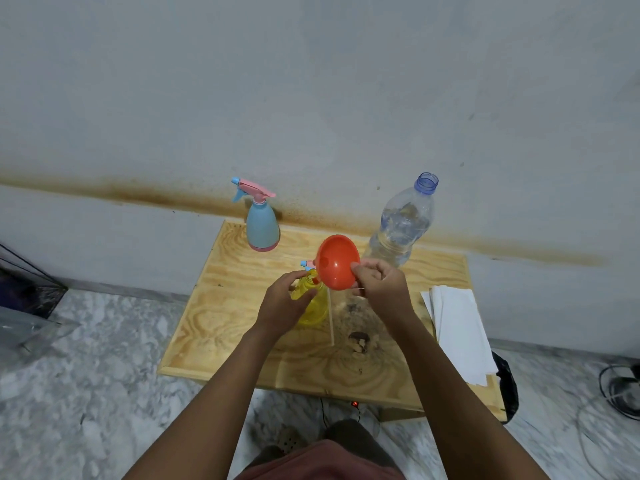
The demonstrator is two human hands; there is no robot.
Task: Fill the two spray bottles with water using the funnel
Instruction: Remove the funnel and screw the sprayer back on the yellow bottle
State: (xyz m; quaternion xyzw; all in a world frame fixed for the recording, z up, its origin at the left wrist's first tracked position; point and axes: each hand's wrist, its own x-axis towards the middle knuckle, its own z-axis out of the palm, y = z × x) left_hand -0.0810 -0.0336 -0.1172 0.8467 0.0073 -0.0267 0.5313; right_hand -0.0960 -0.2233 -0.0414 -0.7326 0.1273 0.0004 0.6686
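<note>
White papers (460,336) — on plywood table (242,327).

Orange funnel (334,262) — tilted, spout at the neck of the yellow spray bottle (313,303). Blue spray bottle (262,227) — upright, capped, behind-left of the yellow one. Clear water bottle (403,225): uncapped, behind-right.

Plywood table (242,341) — bottles (262,225), paper (460,334) on it.
</note>
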